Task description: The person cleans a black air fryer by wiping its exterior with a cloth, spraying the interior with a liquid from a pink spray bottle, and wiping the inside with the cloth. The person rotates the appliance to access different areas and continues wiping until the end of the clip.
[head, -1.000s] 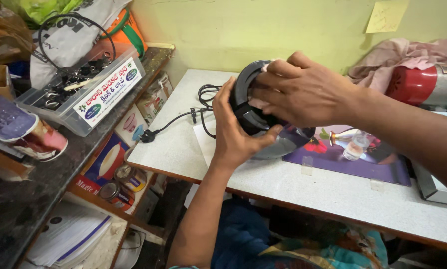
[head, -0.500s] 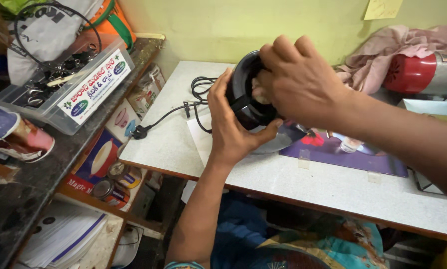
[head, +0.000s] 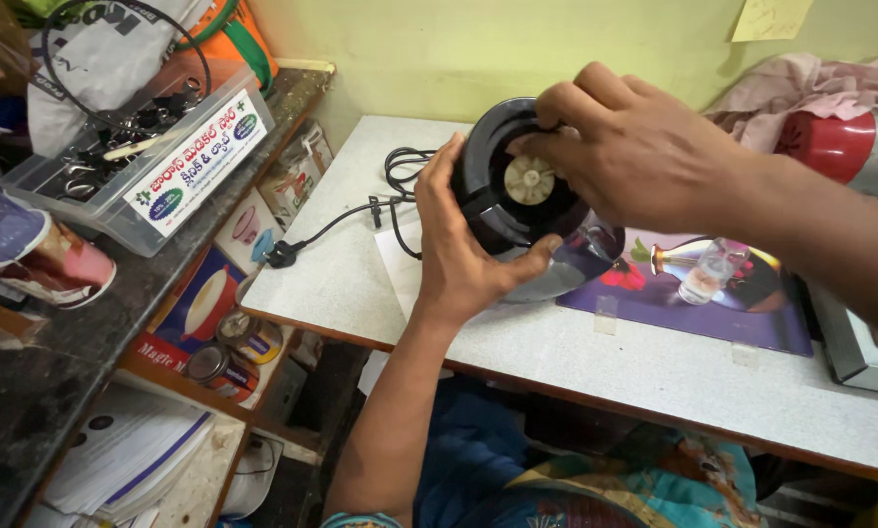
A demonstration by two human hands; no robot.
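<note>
Cupping the round black mixer jar (head: 517,210) at nine o'clock, our left hand (head: 459,259) grips its glossy rim; our right hand (head: 635,152) pinches its ribbed cream coupler (head: 530,181) above the speckled desk (head: 576,352).

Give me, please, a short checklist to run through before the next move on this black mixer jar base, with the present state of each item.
1. Left hand has a firm grip on the black jar base, cupped around its side: ok.
2. Right hand rests on the upper rim with fingertips beside the cream coupler: ok.
3. Coupler is exposed and faces the camera: ok.
4. Power cord lies loose on the white table, its plug free at the table edge: ok.
5. Coupler teeth are sound: cannot tell, too small.
6. Small clear bottle stands close beside the jar, within knocking range: not ok.
</note>
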